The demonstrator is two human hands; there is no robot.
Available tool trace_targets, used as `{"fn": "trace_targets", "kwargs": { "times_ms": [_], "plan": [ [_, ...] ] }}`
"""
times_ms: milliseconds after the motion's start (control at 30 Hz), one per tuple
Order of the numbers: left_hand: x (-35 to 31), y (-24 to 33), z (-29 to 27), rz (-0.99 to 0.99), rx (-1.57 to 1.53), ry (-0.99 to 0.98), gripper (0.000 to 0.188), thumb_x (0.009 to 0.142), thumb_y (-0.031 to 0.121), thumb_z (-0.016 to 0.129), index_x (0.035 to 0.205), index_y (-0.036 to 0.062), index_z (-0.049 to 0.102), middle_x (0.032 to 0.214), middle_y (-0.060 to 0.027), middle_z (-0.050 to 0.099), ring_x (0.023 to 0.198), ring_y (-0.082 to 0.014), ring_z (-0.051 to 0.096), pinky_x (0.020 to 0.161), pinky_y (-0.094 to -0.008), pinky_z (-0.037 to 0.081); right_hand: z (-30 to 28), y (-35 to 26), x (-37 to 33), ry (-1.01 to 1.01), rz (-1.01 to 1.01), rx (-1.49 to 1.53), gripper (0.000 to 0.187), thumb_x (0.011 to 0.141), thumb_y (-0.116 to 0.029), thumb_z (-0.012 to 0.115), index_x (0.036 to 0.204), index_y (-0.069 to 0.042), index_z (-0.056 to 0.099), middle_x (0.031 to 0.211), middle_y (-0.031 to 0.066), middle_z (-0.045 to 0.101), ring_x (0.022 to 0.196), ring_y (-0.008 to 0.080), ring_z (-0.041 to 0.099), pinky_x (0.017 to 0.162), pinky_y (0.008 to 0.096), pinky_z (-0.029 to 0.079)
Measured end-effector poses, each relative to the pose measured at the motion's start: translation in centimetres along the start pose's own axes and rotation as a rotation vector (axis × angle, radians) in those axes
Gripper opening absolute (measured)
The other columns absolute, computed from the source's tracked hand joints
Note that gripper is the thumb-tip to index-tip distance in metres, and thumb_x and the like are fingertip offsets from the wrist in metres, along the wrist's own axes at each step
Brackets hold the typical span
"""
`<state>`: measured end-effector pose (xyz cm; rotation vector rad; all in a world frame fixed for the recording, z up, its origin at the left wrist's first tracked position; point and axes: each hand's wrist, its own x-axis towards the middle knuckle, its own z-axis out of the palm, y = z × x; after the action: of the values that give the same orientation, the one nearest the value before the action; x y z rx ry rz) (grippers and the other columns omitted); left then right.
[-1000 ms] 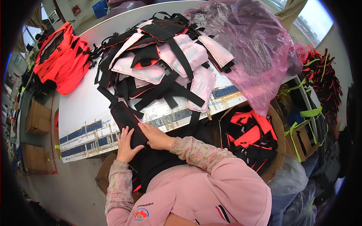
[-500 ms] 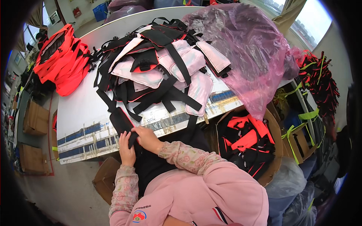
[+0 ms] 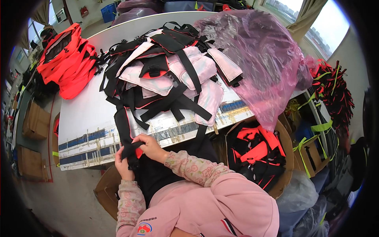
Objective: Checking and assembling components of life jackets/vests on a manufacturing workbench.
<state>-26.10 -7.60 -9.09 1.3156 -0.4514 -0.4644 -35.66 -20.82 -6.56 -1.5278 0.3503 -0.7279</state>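
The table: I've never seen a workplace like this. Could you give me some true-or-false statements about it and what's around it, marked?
1. The left hand and right hand are both on a black strap. True.
2. A pink plastic bag lies on the table. True.
3. The bag is at the table's left end. False: it is at the right.
4. A box at the person's right holds black and red pieces. True.
5. The box stands on the tabletop. False: it is beside the table, lower than the top.
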Motion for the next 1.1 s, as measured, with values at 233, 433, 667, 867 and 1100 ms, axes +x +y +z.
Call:
{"fn": "trace_targets", "kwargs": {
  "times_ms": [233,433,667,867,1100],
  "plan": [
    [-0.7,-0.8,-2.0,-0.423,-0.526,-0.051,0.025,0.094,0.015,0.044,0.112,0.0018,0.055,0.103,-0.0086,0.063,0.09,-0.0178,0.062,0.08,-0.0292,0.05,0.8,-1.5,-0.6,-0.099,0.231,0.514,0.007,0.083,0.001,0.055,0.089,-0.001,0.055,0.085,0.0014,0.062,0.079,0.0068,0.057,0.07,0.0215,0.046],
    [-0.6,-1.8,-4.0,-0.561,-0.709,-0.184,0.034,0.095,0.025,0.039,0.111,-0.0005,0.055,0.104,-0.0134,0.063,0.095,-0.024,0.062,0.085,-0.0357,0.051,0.7,-2.4,-0.8,-0.087,0.06,0.169,0.01,0.08,0.003,0.055,0.089,-0.001,0.054,0.085,0.0028,0.058,0.08,0.008,0.055,0.072,0.0227,0.046],
    [-0.9,2.7,1.4,-0.681,-1.004,-0.371,0.046,0.091,0.026,0.043,0.13,0.0007,0.044,0.128,-0.0151,0.052,0.117,-0.0298,0.05,0.103,-0.0457,0.035,-1.0,-3.6,0.6,0.116,0.133,0.414,0.013,0.084,0.006,0.049,0.091,-0.004,0.054,0.086,0.0034,0.058,0.079,0.0095,0.057,0.071,0.0224,0.047],
    [-0.3,4.6,1.2,-0.616,-0.878,-0.242,0.037,0.089,0.024,0.047,0.11,-0.0038,0.059,0.103,-0.0154,0.065,0.089,-0.0254,0.065,0.084,-0.0369,0.051,-1.0,-4.1,-0.2,-0.066,0.435,0.922,0.011,0.089,-0.002,0.052,0.1,-0.001,0.052,0.097,0.0083,0.062,0.087,0.0166,0.062,0.079,0.0274,0.05],
    [1.2,7.1,0.7,-0.461,-0.671,-0.117,0.019,0.088,0.018,0.052,0.093,0.002,0.061,0.089,-0.0074,0.066,0.081,-0.0163,0.063,0.076,-0.0282,0.05,0.9,-6.3,-0.3,-0.298,0.41,0.93,0.04,0.09,-0.005,0.049,0.129,0.002,0.042,0.121,0.0109,0.055,0.109,0.0187,0.055,0.096,0.0318,0.042]
  ]
}}
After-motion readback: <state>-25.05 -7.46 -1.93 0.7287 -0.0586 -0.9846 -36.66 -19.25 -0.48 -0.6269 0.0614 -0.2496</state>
